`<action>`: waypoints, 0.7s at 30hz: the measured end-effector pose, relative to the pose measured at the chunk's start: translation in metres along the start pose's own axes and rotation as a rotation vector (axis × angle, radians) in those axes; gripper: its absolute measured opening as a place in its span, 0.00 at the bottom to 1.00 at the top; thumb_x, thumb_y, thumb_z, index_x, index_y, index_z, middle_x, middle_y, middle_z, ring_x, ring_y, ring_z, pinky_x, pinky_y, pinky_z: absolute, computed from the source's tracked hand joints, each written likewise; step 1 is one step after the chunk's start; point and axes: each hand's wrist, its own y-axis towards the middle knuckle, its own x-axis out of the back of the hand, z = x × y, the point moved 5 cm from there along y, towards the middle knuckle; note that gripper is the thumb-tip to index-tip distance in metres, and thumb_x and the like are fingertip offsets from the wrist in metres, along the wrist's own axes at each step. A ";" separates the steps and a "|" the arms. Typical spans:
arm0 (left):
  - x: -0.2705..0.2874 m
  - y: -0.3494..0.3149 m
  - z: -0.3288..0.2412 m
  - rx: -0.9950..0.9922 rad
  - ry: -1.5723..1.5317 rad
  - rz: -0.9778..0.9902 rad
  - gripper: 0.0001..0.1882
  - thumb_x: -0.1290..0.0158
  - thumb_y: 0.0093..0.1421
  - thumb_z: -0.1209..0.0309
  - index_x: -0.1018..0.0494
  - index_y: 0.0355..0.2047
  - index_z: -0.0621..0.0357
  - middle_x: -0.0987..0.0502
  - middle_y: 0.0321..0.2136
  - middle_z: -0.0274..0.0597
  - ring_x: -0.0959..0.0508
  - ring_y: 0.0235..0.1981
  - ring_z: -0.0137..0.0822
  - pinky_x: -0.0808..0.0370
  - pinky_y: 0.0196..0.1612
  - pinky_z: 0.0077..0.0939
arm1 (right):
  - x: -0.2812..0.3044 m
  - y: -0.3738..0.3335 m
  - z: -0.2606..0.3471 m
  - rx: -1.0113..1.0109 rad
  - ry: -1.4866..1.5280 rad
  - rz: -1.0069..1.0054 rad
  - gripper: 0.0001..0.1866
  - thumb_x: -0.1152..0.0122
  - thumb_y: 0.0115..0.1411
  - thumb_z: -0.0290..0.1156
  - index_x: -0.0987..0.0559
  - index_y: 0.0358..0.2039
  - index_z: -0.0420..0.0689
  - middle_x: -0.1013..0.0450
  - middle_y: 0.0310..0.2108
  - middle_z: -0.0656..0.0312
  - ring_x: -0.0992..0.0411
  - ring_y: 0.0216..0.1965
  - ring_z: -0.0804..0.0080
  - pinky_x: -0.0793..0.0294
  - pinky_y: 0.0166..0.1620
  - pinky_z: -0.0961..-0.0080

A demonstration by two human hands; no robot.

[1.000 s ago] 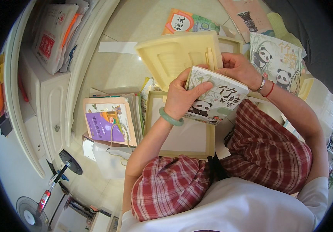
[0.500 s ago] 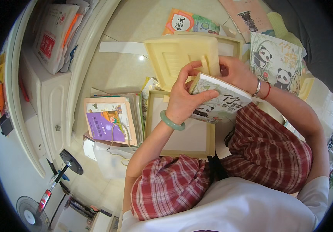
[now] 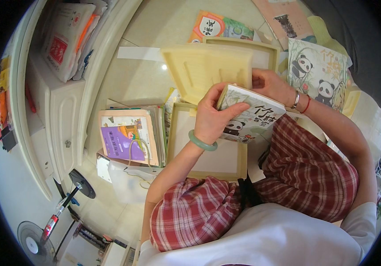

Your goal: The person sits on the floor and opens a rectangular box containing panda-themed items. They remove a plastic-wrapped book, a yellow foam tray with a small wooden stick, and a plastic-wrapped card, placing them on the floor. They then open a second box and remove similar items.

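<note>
My left hand is closed on a thick panda-illustrated book or book-like box, its thumb across the front cover and its fingers behind. It is held tilted, the pale side edge facing up. My right hand has its fingers curled at the right edge of a cream moulded plastic tray, which stands on a slant behind the book; some fingertips are hidden. Below my left wrist lies a shallow open box with a white inside and a cream rim, in front of my lap.
A panda-covered lid or book lies at the right. Beyond the tray are another shallow box and an orange-green book. Left of the open box, several books stand in a bag. A white cabinet and a fan border the left.
My left fingers, raised against the tray before, are now lowered behind the book. The tray has tipped and shifted slightly. My right hand has barely moved.
</note>
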 end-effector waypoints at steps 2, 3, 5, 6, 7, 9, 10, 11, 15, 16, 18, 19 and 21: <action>0.007 -0.002 0.000 0.051 -0.059 0.018 0.20 0.37 0.52 0.77 0.28 0.44 0.63 0.22 0.37 0.36 0.23 0.36 0.25 0.25 0.41 0.20 | 0.013 0.001 0.004 -0.064 0.051 -0.045 0.20 0.34 0.54 0.30 0.26 0.47 0.39 0.24 0.39 0.64 0.27 0.38 0.80 0.26 0.42 0.80; 0.010 -0.003 -0.001 0.077 -0.089 0.032 0.19 0.38 0.52 0.78 0.27 0.45 0.63 0.22 0.37 0.36 0.23 0.37 0.25 0.25 0.42 0.21 | 0.023 0.001 0.007 -0.091 0.024 -0.063 0.23 0.37 0.55 0.30 0.28 0.50 0.40 0.25 0.40 0.64 0.27 0.39 0.81 0.26 0.42 0.81; 0.019 -0.005 0.002 0.093 -0.134 -0.023 0.18 0.38 0.53 0.79 0.27 0.45 0.63 0.21 0.37 0.36 0.23 0.37 0.25 0.25 0.42 0.21 | 0.046 0.002 0.004 -0.144 -0.027 -0.090 0.27 0.42 0.56 0.31 0.33 0.57 0.41 0.27 0.44 0.65 0.28 0.41 0.81 0.27 0.43 0.83; 0.024 -0.006 0.004 0.100 -0.160 -0.046 0.18 0.38 0.53 0.79 0.27 0.45 0.62 0.21 0.37 0.36 0.23 0.37 0.25 0.25 0.43 0.21 | 0.056 0.000 0.001 -0.178 -0.034 -0.114 0.28 0.44 0.55 0.31 0.34 0.57 0.41 0.27 0.45 0.65 0.29 0.42 0.81 0.27 0.43 0.83; 0.025 -0.007 0.007 0.079 -0.241 -0.019 0.19 0.38 0.53 0.78 0.27 0.46 0.61 0.21 0.37 0.36 0.22 0.37 0.26 0.24 0.43 0.22 | 0.066 -0.003 -0.004 -0.211 -0.039 -0.135 0.28 0.45 0.55 0.31 0.34 0.58 0.41 0.28 0.45 0.65 0.29 0.42 0.81 0.27 0.43 0.83; 0.026 -0.010 0.012 0.124 -0.295 -0.019 0.19 0.37 0.53 0.77 0.27 0.46 0.60 0.21 0.38 0.35 0.23 0.38 0.26 0.25 0.43 0.22 | 0.082 -0.005 -0.015 -0.233 0.061 -0.158 0.28 0.48 0.53 0.31 0.35 0.56 0.41 0.28 0.43 0.64 0.27 0.41 0.78 0.25 0.41 0.78; 0.027 -0.012 0.015 0.147 -0.321 -0.019 0.19 0.37 0.53 0.77 0.27 0.46 0.60 0.21 0.38 0.35 0.23 0.38 0.26 0.25 0.44 0.22 | 0.087 -0.007 -0.022 -0.241 0.107 -0.178 0.28 0.47 0.53 0.31 0.35 0.56 0.41 0.28 0.44 0.64 0.27 0.41 0.78 0.25 0.41 0.77; 0.026 -0.014 0.017 0.138 -0.321 -0.010 0.19 0.37 0.53 0.77 0.27 0.46 0.60 0.21 0.38 0.35 0.23 0.38 0.26 0.25 0.44 0.22 | 0.092 -0.010 -0.028 -0.248 0.153 -0.197 0.29 0.47 0.52 0.31 0.35 0.56 0.41 0.28 0.44 0.63 0.27 0.42 0.77 0.25 0.41 0.77; 0.025 -0.018 0.026 0.127 -0.321 0.005 0.19 0.37 0.53 0.77 0.27 0.46 0.60 0.22 0.39 0.34 0.23 0.39 0.25 0.25 0.44 0.22 | 0.100 -0.011 -0.041 -0.297 0.217 -0.160 0.30 0.47 0.51 0.29 0.35 0.57 0.40 0.29 0.46 0.62 0.28 0.45 0.76 0.24 0.42 0.74; 0.026 -0.018 0.026 0.128 -0.323 0.004 0.19 0.37 0.53 0.77 0.27 0.46 0.60 0.22 0.39 0.34 0.23 0.39 0.25 0.25 0.45 0.22 | 0.099 -0.013 -0.041 -0.339 0.126 -0.179 0.30 0.46 0.52 0.30 0.35 0.57 0.39 0.29 0.46 0.61 0.28 0.45 0.74 0.25 0.43 0.73; 0.024 -0.019 0.023 0.109 -0.299 0.016 0.20 0.37 0.53 0.77 0.28 0.46 0.60 0.22 0.39 0.34 0.23 0.39 0.25 0.25 0.44 0.22 | 0.097 -0.019 -0.038 -0.422 -0.058 -0.219 0.31 0.43 0.53 0.31 0.36 0.58 0.38 0.29 0.46 0.57 0.28 0.45 0.71 0.26 0.45 0.73; 0.024 -0.018 0.022 0.099 -0.287 0.024 0.20 0.37 0.53 0.78 0.28 0.46 0.60 0.22 0.38 0.34 0.24 0.39 0.26 0.25 0.44 0.22 | 0.107 -0.021 -0.033 -0.266 -0.431 -0.373 0.30 0.42 0.54 0.32 0.35 0.57 0.38 0.28 0.47 0.56 0.28 0.45 0.70 0.27 0.46 0.73; 0.024 -0.020 0.017 0.055 -0.246 0.031 0.21 0.37 0.52 0.79 0.29 0.47 0.60 0.22 0.39 0.36 0.24 0.40 0.26 0.25 0.45 0.22 | 0.111 -0.034 -0.024 0.081 -1.173 -0.660 0.28 0.40 0.56 0.34 0.33 0.55 0.39 0.28 0.49 0.54 0.28 0.45 0.68 0.28 0.49 0.73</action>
